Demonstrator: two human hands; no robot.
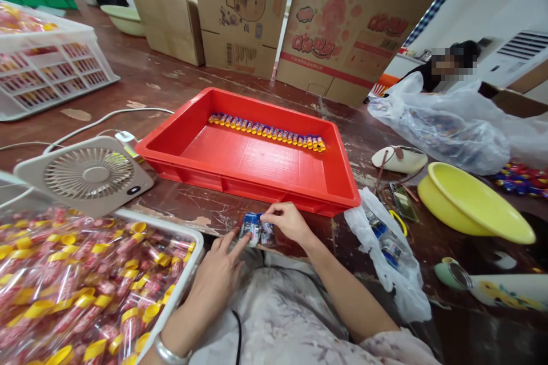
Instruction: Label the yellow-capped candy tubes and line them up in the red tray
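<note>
My left hand point(220, 265) rests at the table's front edge, fingers stretched out, with fingertips pressing on a small pile of blue printed plastic wrappers point(250, 221). The thumb and index finger of my right hand point(291, 222) are pinched together at the top of a blue-and-clear wrapper point(268, 234) beside that pile. Just beyond both hands is a red tray point(257, 185). A slanting row of small tubes point(265, 131) with yellow ends and blue tops lies along its far side.
On my left, a white crate point(197, 239) holds many yellow-capped clear tubes, with a fan point(94, 174) behind it. To the right are a plastic bag point(402, 279) with blue wrappers, a yellow basin point(475, 205) and a phone point(403, 202). Cardboard boxes point(334, 28) stand behind; a person point(445, 65) sits far right.
</note>
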